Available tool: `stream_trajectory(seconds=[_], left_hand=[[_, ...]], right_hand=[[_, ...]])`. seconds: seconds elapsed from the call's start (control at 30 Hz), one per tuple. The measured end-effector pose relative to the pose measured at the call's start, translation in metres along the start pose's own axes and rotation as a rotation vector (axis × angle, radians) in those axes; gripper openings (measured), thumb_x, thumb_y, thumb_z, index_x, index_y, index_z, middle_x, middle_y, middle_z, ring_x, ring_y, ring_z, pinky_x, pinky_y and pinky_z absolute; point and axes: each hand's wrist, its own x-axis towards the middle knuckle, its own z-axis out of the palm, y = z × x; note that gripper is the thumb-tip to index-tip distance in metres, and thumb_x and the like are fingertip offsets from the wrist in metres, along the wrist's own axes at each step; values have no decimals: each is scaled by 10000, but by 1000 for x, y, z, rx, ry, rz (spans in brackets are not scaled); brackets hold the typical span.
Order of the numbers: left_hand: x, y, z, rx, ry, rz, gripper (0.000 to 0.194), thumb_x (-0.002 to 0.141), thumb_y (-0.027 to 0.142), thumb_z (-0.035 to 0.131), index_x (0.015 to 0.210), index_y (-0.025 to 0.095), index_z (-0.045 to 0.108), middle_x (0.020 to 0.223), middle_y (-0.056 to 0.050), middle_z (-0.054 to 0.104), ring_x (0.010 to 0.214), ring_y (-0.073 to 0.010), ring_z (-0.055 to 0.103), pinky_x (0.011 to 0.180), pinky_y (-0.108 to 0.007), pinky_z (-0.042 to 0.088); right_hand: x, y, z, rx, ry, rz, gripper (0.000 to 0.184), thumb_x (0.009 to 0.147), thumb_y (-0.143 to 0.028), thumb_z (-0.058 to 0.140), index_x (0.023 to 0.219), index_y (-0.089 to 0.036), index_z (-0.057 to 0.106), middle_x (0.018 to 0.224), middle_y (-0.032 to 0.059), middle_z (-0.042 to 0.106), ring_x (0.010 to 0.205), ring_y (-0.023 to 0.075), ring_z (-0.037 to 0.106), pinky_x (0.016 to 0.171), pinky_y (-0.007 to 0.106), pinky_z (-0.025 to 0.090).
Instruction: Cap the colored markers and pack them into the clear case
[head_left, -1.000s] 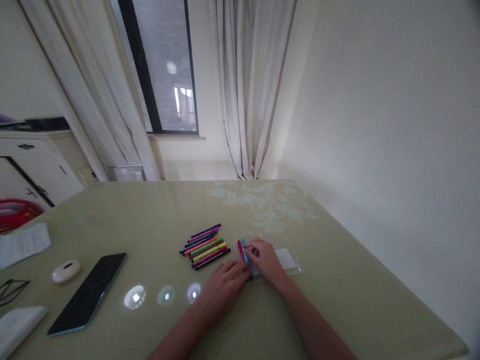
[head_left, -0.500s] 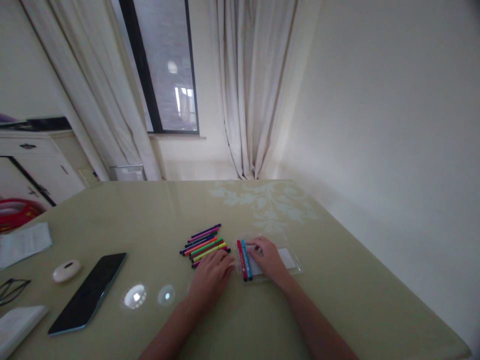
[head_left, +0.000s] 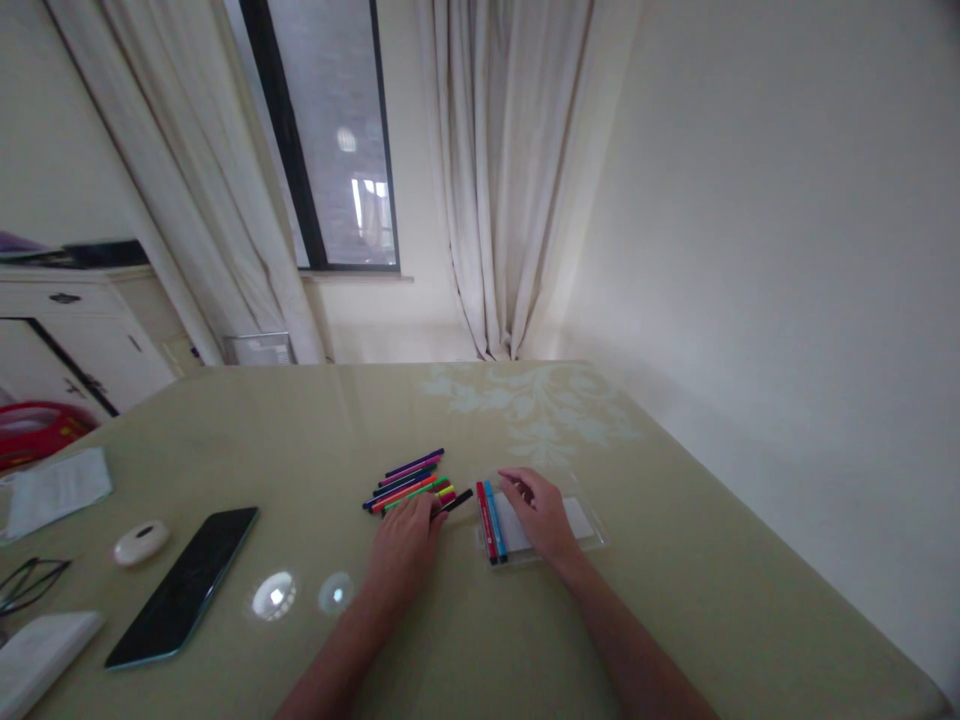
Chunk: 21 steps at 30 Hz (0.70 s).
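My left hand [head_left: 405,540] is closed around a black felt-tip pen [head_left: 456,502], whose dark end points right toward the case. Beneath and beyond its fingers lies a loose row of coloured felt-tip pens [head_left: 409,488], partly covered by the hand. A shallow clear plastic case [head_left: 598,540] with a white insert [head_left: 576,518] lies to the right. Along its left side rest a red pen [head_left: 487,522] and a blue pen [head_left: 496,522], side by side. Over the case hovers my right hand [head_left: 538,512], fingers loosely bent and apart, holding nothing, just right of the blue pen.
On the left of the table [head_left: 315,420] lie a black-screened phone [head_left: 184,588], a small pale round case [head_left: 141,543], glasses [head_left: 30,585], a white box [head_left: 46,655] and a face mask [head_left: 60,490]. A wall [head_left: 787,300] borders the table's right edge.
My left hand has drawn slightly left and nearer, and a black pen now sticks out from its fingers. My right hand has lifted slightly off the blue pen.
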Motion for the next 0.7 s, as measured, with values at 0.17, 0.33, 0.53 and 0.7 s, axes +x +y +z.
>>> stream_trajectory(seconds=[0.17,0.33,0.53,0.7], left_hand=[[-9,15,6,-209,109,190,162,1019,361,526,1034,245,638,1031,-45,727,958,-201,697,853,-327,559],[-15,21,11,-223,229,349,226,1030,303,524,1218,258,641,1127,-57,726,1081,-201,688,962,-334,557],[-15,21,14,-242,274,366,262,1021,263,533,1260,235,636,1151,-73,734,1096,-201,688,1018,-352,547],[-17,26,5,-157,146,459,372,988,276,574,1358,238,592,1257,-93,704,1160,-228,657,1032,-385,531]], right_hand=[[-4,-11,12,353,-160,135,390,832,-533,747,997,-180,767,907,74,778,794,212,713,723,323,569],[-2,-10,13,539,-53,262,415,728,-516,840,940,-174,739,847,70,770,750,212,712,699,335,579],[-3,-10,11,685,-80,319,476,689,-421,879,1076,-192,722,923,57,770,875,216,727,811,350,576],[0,-9,6,645,-26,303,434,726,-445,844,1057,-188,731,911,69,776,862,225,728,770,351,579]])
